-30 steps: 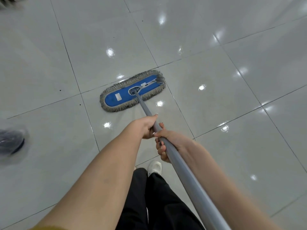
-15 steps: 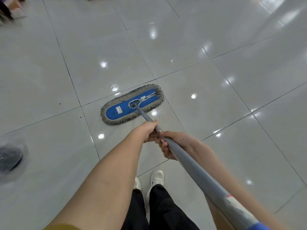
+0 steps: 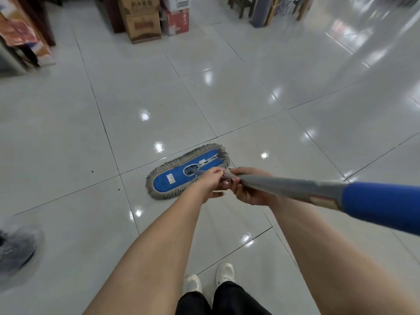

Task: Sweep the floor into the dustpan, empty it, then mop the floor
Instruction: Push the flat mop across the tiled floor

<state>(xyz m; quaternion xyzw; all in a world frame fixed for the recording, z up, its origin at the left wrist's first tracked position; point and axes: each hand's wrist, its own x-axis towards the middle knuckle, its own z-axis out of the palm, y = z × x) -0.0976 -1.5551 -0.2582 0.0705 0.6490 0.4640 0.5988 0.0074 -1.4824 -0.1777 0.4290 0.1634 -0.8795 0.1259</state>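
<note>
A flat blue mop head (image 3: 175,178) with a grey fringe lies on the glossy white tile floor (image 3: 250,110), just ahead of my feet. Its grey handle (image 3: 284,185) runs back toward me and ends in a blue grip (image 3: 384,203) at the right edge. My left hand (image 3: 210,181) is closed around the handle low down, close to the mop head. My right hand (image 3: 247,189) grips the handle right behind it, the two hands touching. No dustpan or broom shows in this view.
Cardboard boxes (image 3: 142,21) and a red and white box (image 3: 178,21) stand at the far wall. A shelf with goods (image 3: 22,37) is at the far left, wooden furniture legs (image 3: 268,10) at the far right. A blurred dark object (image 3: 13,251) sits at the left edge.
The view has tilted up, bringing boxes and shelves into sight. The mop head has come closer to my feet, and the handle's blue grip now swings out to the right.
</note>
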